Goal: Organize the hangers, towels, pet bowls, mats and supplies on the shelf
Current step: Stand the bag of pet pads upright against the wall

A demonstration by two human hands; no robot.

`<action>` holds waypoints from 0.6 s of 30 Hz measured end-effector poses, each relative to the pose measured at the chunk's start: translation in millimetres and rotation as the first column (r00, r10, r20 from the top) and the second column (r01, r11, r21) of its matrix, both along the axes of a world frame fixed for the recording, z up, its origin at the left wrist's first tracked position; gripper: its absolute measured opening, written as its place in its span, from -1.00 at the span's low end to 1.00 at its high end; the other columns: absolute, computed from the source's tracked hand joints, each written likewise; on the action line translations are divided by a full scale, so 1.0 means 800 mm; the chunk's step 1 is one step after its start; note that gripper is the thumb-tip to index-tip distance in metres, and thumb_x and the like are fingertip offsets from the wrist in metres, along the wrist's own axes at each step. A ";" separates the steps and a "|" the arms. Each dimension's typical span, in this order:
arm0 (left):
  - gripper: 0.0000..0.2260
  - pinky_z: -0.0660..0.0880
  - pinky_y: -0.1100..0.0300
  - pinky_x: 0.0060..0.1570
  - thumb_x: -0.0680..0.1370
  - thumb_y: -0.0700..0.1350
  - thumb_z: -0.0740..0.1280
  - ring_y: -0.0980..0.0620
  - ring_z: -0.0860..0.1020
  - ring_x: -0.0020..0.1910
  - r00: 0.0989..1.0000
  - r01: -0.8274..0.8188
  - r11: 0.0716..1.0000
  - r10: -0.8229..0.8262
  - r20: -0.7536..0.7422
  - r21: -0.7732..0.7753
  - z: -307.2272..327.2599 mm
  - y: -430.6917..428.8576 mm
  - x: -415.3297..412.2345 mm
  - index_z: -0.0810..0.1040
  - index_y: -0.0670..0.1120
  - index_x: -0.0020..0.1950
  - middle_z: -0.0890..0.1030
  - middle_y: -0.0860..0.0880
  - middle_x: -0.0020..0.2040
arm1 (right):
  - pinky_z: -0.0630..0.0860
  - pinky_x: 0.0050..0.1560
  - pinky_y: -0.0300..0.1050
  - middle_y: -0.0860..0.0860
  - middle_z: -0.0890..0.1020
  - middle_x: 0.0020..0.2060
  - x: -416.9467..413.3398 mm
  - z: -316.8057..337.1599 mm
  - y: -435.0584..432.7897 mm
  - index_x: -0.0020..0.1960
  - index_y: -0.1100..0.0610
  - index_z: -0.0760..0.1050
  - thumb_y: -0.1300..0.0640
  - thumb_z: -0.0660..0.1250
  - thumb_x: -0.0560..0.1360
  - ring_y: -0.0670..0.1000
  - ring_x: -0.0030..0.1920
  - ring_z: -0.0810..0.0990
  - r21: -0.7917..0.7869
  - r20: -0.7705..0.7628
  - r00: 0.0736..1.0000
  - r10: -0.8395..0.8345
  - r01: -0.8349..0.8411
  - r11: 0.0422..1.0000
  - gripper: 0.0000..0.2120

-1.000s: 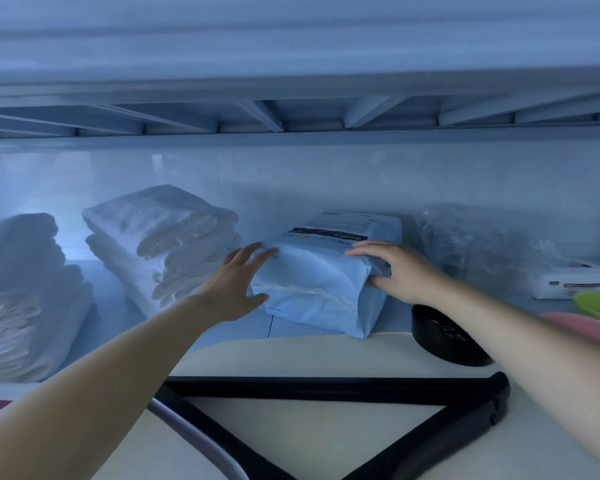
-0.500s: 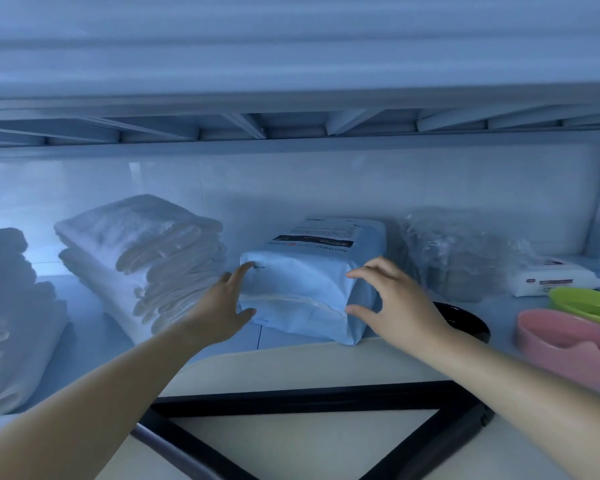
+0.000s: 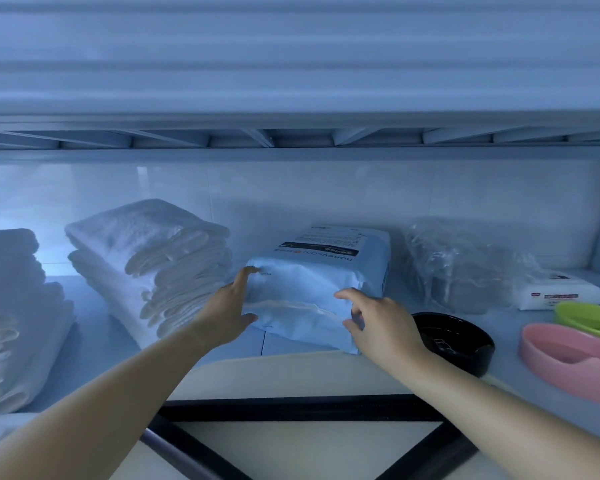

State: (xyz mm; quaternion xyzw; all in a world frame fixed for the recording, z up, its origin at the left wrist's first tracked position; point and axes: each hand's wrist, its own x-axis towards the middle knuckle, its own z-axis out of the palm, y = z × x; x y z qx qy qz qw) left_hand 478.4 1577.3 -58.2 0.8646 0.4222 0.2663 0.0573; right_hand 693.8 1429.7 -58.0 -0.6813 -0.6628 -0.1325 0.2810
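A pale blue supply pack (image 3: 312,285) with a printed label lies on the shelf (image 3: 94,323), in the middle. My left hand (image 3: 227,308) rests flat against its left side, fingers spread. My right hand (image 3: 378,322) curls around its front right corner. Two stacks of folded white towels (image 3: 149,258) (image 3: 11,313) stand to the left. A black bowl (image 3: 452,339), a pink bowl (image 3: 568,358) and a green bowl (image 3: 589,318) sit at the right. A black hanger (image 3: 302,408) lies on a cream mat (image 3: 291,374) at the front.
A clear plastic bag of grey items (image 3: 465,268) and a white wipes pack (image 3: 558,289) sit at the back right. The upper shelf's underside (image 3: 291,136) hangs low overhead. The white wall closes the back.
The pack has turned so that it lies straighter on the shelf. My right hand slid from its top to the front right corner. The view shifted right, which brought the pink and green bowls further in.
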 end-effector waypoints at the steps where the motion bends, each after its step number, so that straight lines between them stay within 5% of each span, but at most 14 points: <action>1: -0.35 0.47 0.06 -0.15 0.44 -0.19 0.41 -0.08 0.48 -0.16 1.000 0.000 1.000 0.000 0.004 0.006 0.001 -0.002 0.001 0.10 0.02 0.38 0.49 -0.10 -0.15 | 0.37 -0.07 -0.16 -0.10 0.60 -0.12 0.002 0.003 0.003 0.28 -0.07 0.41 0.14 0.27 0.52 0.02 -0.05 0.58 0.009 -0.008 1.000 -0.009 0.009 1.000 -0.65; 10: -0.62 0.30 0.13 -0.34 0.45 -0.23 0.38 -0.06 0.42 -0.28 0.997 0.033 0.993 -0.041 0.065 0.110 0.010 -0.011 0.013 0.30 0.03 0.14 0.39 0.01 -0.31 | 0.33 -0.23 -0.37 -0.13 0.50 -0.24 0.037 0.015 0.007 0.09 0.03 0.57 0.33 0.35 0.44 -0.11 -0.26 0.47 0.134 -0.224 0.974 0.034 -0.004 0.991 -0.70; 15: -0.72 0.37 0.10 -0.27 0.49 -0.23 0.36 -0.08 0.43 -0.28 0.987 0.057 0.982 -0.083 0.139 0.182 0.033 -0.022 0.018 0.35 0.00 0.09 0.37 0.06 -0.28 | 0.34 -0.26 -0.55 -0.14 0.53 -0.27 0.047 0.026 0.002 0.06 0.04 0.60 0.32 0.39 0.43 -0.11 -0.27 0.53 0.269 -0.305 0.951 0.043 0.043 0.962 -0.73; 18: -0.75 0.41 0.09 -0.20 0.49 -0.24 0.35 -0.05 0.43 -0.26 0.969 0.076 0.971 -0.126 0.214 0.225 0.057 -0.032 0.019 0.38 -0.02 0.07 0.38 0.10 -0.25 | 0.34 -0.23 -0.53 -0.18 0.51 -0.23 0.048 0.040 -0.005 0.01 0.08 0.61 0.28 0.40 0.43 -0.15 -0.25 0.48 0.401 -0.230 0.971 0.069 0.030 0.915 -0.80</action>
